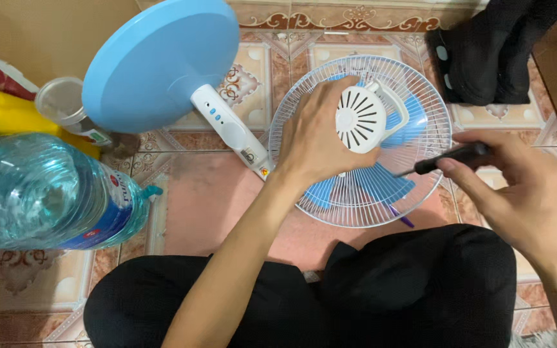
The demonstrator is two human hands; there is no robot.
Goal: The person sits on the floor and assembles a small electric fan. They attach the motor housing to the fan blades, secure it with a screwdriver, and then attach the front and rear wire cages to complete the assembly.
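One large water bottle (40, 193) is lying at nine o'clock, and one blue fan base (156, 61) is tilting at eleven. One white wire grille (420, 109) with blue blades is lying at centre on the tiles. The left hand (314, 138) is gripping one white motor housing (361, 119), fingers curled snugly around it. At three o'clock, the right hand (523, 193) is pinching one black screwdriver (449, 158) tightly. Bracing the housing firmly and keeping the driver square to the screw would likely be helping.

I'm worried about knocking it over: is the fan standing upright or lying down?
Lying down. The fan's grille faces the tiled floor, its round blue base is tipped up sideways, and the left hand steadies the motor housing.
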